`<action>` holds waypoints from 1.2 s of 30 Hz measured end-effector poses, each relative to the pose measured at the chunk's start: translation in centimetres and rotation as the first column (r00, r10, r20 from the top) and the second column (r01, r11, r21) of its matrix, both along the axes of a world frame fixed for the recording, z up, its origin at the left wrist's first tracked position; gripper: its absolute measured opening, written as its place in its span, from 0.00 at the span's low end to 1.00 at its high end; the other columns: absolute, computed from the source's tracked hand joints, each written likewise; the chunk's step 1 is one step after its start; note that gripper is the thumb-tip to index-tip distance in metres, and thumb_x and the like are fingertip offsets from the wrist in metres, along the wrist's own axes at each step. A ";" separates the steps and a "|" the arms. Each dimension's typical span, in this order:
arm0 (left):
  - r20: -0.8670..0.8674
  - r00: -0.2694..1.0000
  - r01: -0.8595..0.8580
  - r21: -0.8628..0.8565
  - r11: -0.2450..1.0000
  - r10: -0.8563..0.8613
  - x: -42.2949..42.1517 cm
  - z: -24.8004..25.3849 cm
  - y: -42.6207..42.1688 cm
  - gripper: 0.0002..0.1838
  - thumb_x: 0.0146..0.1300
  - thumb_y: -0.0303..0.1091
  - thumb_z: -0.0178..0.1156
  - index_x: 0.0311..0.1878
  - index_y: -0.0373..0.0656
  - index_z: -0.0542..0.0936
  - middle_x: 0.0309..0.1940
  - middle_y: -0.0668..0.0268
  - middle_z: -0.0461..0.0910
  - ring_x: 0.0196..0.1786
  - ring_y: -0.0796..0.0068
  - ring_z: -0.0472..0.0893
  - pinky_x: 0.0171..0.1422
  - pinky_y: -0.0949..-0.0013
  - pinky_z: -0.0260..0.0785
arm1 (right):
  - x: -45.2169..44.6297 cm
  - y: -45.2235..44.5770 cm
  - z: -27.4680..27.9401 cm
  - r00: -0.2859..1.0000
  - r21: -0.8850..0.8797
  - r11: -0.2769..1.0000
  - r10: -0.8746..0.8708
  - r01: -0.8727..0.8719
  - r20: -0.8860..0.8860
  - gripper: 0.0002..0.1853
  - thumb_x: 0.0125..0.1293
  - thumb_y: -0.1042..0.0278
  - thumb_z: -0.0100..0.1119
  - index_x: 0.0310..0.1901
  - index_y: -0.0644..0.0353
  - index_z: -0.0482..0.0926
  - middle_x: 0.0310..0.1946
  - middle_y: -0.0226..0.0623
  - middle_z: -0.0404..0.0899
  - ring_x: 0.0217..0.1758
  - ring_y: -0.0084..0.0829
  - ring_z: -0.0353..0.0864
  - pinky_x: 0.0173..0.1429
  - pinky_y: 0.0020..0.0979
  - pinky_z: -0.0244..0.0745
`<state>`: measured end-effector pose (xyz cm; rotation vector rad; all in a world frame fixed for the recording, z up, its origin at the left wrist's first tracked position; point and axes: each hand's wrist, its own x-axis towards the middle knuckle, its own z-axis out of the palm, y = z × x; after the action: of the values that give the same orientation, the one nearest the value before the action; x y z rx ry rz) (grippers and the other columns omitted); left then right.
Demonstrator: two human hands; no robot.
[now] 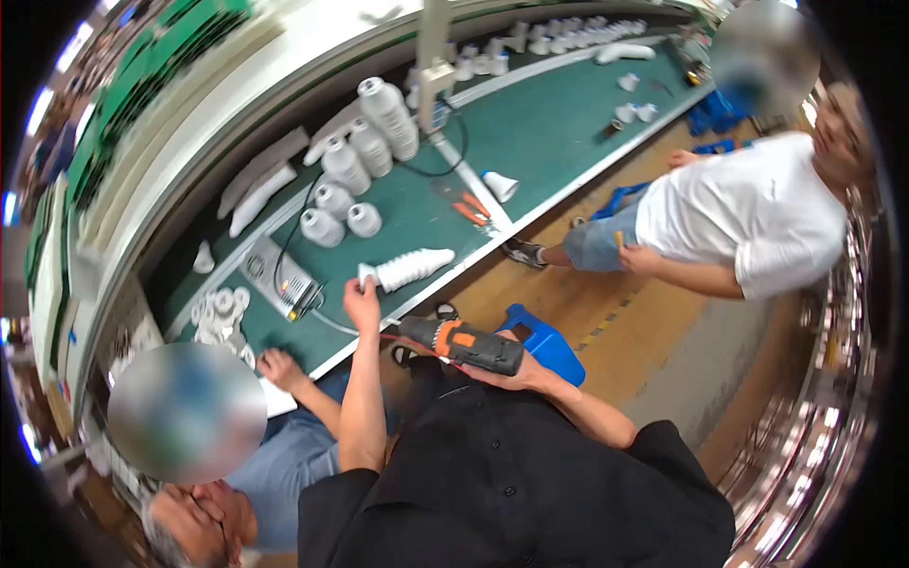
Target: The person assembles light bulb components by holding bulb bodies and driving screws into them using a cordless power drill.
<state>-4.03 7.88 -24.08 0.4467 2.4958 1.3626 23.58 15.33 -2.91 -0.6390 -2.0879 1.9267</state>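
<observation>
My right hand [521,372] is wrapped round a black and orange cordless drill [464,345], held in front of my body with its nose pointing left. At the front edge of the green bench, the fingers of my left hand [362,305] close on a white plastic part [367,275]. It sits at the near end of a lying stack of nested white cup-shaped parts [412,269]. Whether that piece is separate from the stack, I cannot tell.
White stacked parts [388,118] stand along the back of the bench [559,114]. Near them are a metal power supply [279,275], orange-handled pliers [469,208] and white rings [221,312]. Co-workers sit at left [294,473] and stand at right [743,208]. A blue jug [544,346] is below.
</observation>
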 end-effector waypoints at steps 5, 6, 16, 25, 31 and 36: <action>-0.198 0.980 0.017 0.091 0.996 0.002 -2.3 -0.7 -1.4 0.16 0.67 0.39 0.63 0.41 0.33 0.76 0.32 0.59 0.74 0.35 0.66 0.72 0.42 0.63 0.67 | 0.2 -0.3 0.8 0.999 -0.065 0.998 -0.011 0.009 -0.037 0.11 0.58 0.74 0.68 0.44 0.63 0.84 0.35 0.35 0.87 0.35 0.23 0.83 0.42 0.28 0.78; -0.245 0.969 0.022 0.027 0.999 -0.015 -2.6 1.0 -2.0 0.16 0.68 0.39 0.62 0.43 0.33 0.75 0.36 0.57 0.74 0.38 0.65 0.72 0.44 0.64 0.67 | 0.1 -0.3 1.1 1.000 -0.072 0.997 -0.014 0.012 -0.024 0.11 0.58 0.74 0.68 0.44 0.63 0.84 0.34 0.35 0.86 0.35 0.22 0.82 0.42 0.28 0.77; -0.141 0.986 0.135 0.393 0.910 -0.085 -1.6 13.0 -9.7 0.09 0.70 0.35 0.59 0.44 0.39 0.77 0.51 0.57 0.73 0.47 0.67 0.73 0.48 0.67 0.66 | -0.3 -0.9 2.0 0.999 -0.083 0.996 -0.035 0.032 -0.039 0.12 0.54 0.69 0.72 0.36 0.63 0.79 0.28 0.33 0.82 0.30 0.21 0.77 0.38 0.30 0.75; 0.439 0.866 -0.300 0.839 0.454 -0.241 1.7 18.4 -9.8 0.27 0.67 0.42 0.52 0.62 0.31 0.71 0.62 0.50 0.74 0.68 0.61 0.71 0.73 0.60 0.62 | -1.9 -1.7 3.6 0.997 0.368 0.930 0.021 0.006 -0.069 0.11 0.57 0.72 0.68 0.43 0.58 0.84 0.37 0.37 0.86 0.41 0.35 0.86 0.47 0.32 0.78; 0.551 0.684 -0.545 0.822 0.168 -0.479 2.8 19.5 -9.8 0.20 0.64 0.40 0.59 0.53 0.35 0.74 0.67 0.44 0.66 0.74 0.50 0.62 0.79 0.55 0.56 | -2.2 -2.1 4.9 0.992 0.359 0.925 0.127 -0.120 0.004 0.07 0.58 0.73 0.67 0.38 0.61 0.83 0.31 0.38 0.85 0.32 0.37 0.85 0.39 0.33 0.78; 0.657 0.519 -0.699 0.694 0.170 -0.546 3.3 19.0 -9.9 0.17 0.66 0.42 0.58 0.48 0.37 0.74 0.61 0.47 0.72 0.69 0.52 0.69 0.75 0.46 0.62 | -3.0 -2.0 5.1 0.984 0.344 0.928 0.173 -0.146 -0.047 0.06 0.55 0.74 0.67 0.34 0.63 0.82 0.28 0.41 0.83 0.29 0.39 0.83 0.36 0.34 0.77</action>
<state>-0.69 -2.02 -5.10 -0.2793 0.3937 2.3424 20.57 13.33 2.22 -0.3239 -2.4062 1.5744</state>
